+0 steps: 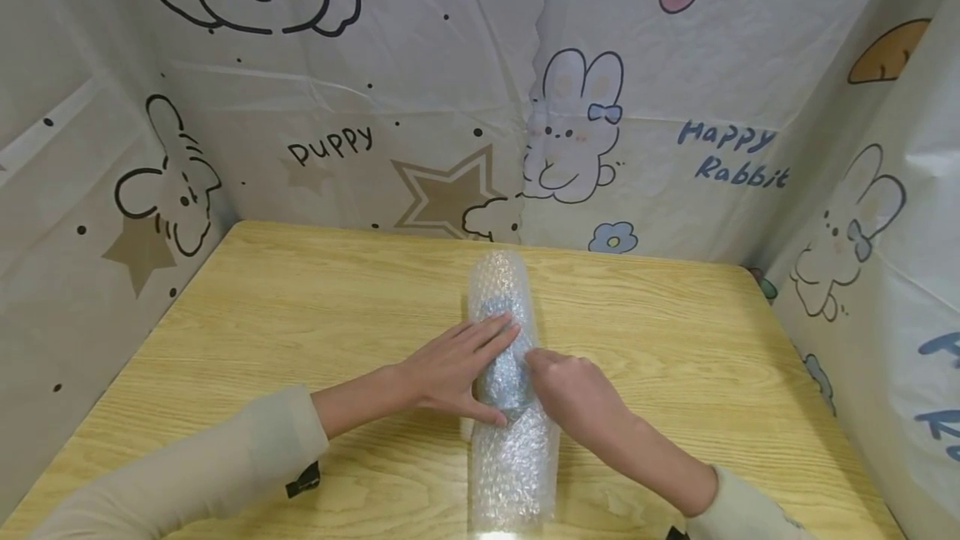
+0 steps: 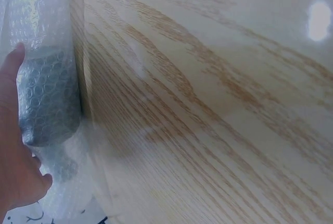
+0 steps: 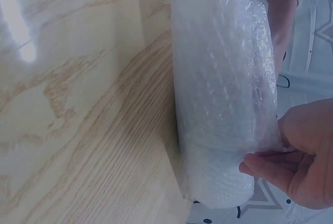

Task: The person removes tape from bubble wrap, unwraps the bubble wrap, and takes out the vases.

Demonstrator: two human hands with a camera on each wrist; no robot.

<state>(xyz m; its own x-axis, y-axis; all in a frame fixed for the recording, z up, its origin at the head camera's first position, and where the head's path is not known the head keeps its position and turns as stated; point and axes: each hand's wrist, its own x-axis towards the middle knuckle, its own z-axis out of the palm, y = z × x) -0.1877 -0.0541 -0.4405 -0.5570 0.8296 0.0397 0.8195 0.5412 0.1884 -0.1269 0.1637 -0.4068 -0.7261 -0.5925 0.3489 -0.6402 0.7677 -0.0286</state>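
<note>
A long sleeve of clear bubble wrap (image 1: pixel 513 473) lies lengthwise on the table, wrapped round a bluish, rounded object (image 1: pixel 506 386). In the left wrist view that object (image 2: pixel 49 99) looks dark and cylindrical through the bubbles; its kind is hidden by the wrap. My left hand (image 1: pixel 453 365) rests on top of the bundle, fingers straight and thumb spread towards the near end. At the bundle's right side my right hand (image 1: pixel 577 398) pinches the wrap. The right wrist view shows thumb and finger of the right hand (image 3: pixel 307 161) on a loose edge of the film.
The bundle lies on a light wood-grain table (image 1: pixel 315 298). Its far end comes close to the table's back edge. A printed cloth (image 1: pixel 337 82) with cartoon animals hangs behind the table and along both sides.
</note>
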